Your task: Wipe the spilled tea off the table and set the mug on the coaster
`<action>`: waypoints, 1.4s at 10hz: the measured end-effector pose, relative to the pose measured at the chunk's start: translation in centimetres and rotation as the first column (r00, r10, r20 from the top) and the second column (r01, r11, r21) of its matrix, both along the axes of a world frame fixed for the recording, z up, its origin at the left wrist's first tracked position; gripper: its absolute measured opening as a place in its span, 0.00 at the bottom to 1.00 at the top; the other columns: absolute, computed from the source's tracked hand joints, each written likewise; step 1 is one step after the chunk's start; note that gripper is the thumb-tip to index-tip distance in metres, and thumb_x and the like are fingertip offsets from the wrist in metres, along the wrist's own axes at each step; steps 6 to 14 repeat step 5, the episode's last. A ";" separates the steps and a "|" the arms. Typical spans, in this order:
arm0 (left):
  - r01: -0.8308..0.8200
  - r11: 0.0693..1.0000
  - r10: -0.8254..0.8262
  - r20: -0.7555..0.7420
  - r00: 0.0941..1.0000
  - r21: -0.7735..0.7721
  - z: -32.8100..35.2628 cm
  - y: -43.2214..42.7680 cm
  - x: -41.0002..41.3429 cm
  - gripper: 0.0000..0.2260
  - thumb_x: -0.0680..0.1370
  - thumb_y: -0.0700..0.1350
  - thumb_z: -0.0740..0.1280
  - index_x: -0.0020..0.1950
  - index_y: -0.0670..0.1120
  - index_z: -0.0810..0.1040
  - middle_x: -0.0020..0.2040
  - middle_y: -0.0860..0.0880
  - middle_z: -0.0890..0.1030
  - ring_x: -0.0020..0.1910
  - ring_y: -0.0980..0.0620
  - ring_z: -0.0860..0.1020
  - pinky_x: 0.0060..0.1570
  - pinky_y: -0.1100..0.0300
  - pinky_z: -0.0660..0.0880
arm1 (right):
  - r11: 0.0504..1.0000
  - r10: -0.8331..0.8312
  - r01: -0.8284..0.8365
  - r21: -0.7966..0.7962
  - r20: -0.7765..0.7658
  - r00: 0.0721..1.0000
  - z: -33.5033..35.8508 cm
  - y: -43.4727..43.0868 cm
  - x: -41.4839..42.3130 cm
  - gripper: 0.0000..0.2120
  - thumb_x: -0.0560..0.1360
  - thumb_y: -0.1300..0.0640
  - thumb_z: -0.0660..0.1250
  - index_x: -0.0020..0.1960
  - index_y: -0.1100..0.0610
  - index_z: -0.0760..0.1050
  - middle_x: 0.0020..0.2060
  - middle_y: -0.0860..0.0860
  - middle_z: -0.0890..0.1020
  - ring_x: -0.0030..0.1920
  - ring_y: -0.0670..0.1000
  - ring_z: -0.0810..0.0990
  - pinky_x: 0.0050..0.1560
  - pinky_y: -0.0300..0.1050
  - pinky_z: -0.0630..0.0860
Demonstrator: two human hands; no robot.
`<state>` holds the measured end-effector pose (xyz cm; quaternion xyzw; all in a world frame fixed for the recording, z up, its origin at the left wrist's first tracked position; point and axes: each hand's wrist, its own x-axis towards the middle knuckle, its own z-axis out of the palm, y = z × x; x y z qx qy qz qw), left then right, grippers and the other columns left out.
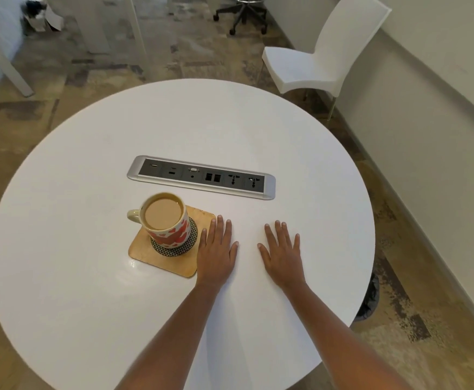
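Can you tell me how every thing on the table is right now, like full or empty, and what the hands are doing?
mug: upright, full of milky tea, standing on the round coaster.
round coaster: flat on the wooden board.
wooden board: flat on the table.
table: no spill visible.
socket strip: nothing plugged in.
left hand: flat, open, empty.
right hand: flat, open, empty.

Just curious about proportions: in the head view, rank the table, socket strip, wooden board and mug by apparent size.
1. table
2. socket strip
3. wooden board, mug: too alike to rank, since the mug hides part of the board.
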<state>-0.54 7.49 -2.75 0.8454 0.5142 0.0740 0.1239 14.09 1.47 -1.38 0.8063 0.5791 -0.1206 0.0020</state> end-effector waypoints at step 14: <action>-0.050 0.837 -0.019 0.120 0.993 0.545 16.5 8.7 0.8 0.24 0.72 0.45 0.71 0.65 0.37 0.73 0.65 0.35 0.74 0.63 0.36 0.74 0.58 0.40 0.73 | 0.898 -0.010 -0.064 0.435 0.166 0.986 22.2 0.2 9.4 0.22 0.78 0.52 0.57 0.71 0.58 0.64 0.72 0.59 0.64 0.75 0.59 0.55 0.72 0.64 0.53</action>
